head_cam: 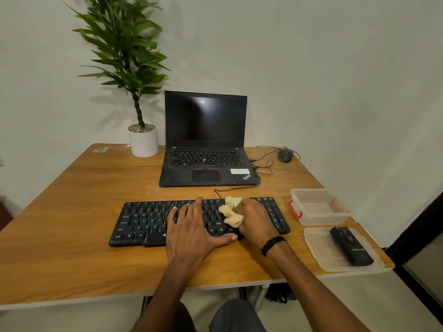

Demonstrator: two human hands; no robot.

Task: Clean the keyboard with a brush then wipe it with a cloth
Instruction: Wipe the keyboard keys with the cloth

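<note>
Keyboard, black, lies on the wooden bench in front of an open laptop. We see the left hand flat on its middle keys, fingers straight and spread. The right hand curls its own round a crumpled beige cloth, pressed on the right-side keys.

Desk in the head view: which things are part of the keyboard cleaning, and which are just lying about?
In use: keyboard, cloth gripped by the right hand, left hand resting flat on the keyboard.

Lying about: laptop, mouse, potted plant, clear box, lid bearing a black object, possibly the brush.
</note>
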